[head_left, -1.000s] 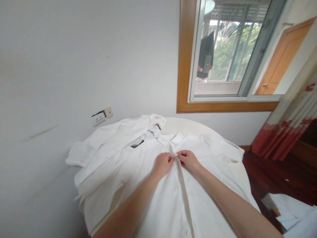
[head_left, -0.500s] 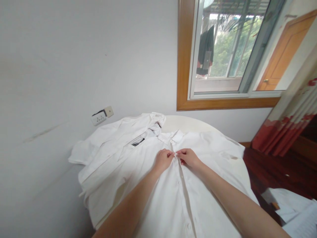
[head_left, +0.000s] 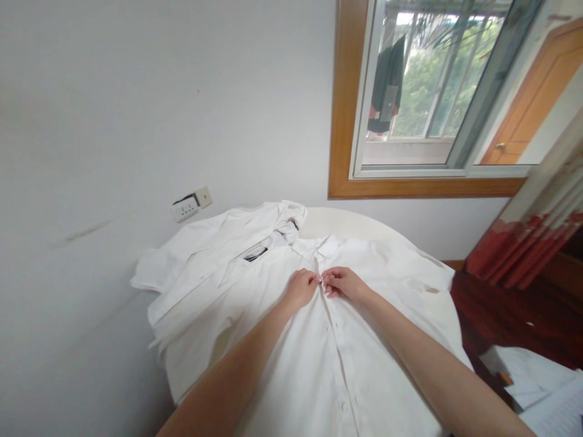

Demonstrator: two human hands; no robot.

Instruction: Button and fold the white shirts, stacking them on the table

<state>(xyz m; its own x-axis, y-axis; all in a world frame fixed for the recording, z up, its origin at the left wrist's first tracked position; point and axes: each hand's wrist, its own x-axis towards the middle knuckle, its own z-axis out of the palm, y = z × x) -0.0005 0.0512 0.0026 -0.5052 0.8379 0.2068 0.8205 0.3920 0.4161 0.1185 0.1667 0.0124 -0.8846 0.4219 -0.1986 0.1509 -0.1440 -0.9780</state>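
Note:
A white button-up shirt (head_left: 296,364) lies spread out, front side up, on a round white table (head_left: 350,220). Its collar (head_left: 327,246) points toward the wall. Below the collar, my left hand (head_left: 301,287) pinches the shirt's front edge from the left side. Facing it, my right hand (head_left: 342,283) pinches the other front edge, and the fingertips of both hands nearly meet. Whether a button is between the fingers is too small to make out. Further down, the two front edges lie close together, with a button (head_left: 344,406) visible near the bottom.
Another white garment (head_left: 218,233) with a dark label (head_left: 255,254) lies at the table's left. A wall socket (head_left: 184,209) sits behind it. At right are a window (head_left: 410,121), a red and cream curtain (head_left: 519,243) and white papers (head_left: 537,376) low beside the table.
Both hands stay at the same spot on the shirt, with the right fingers shifted slightly. The gap between the front edges below looks narrower. The view has moved a little.

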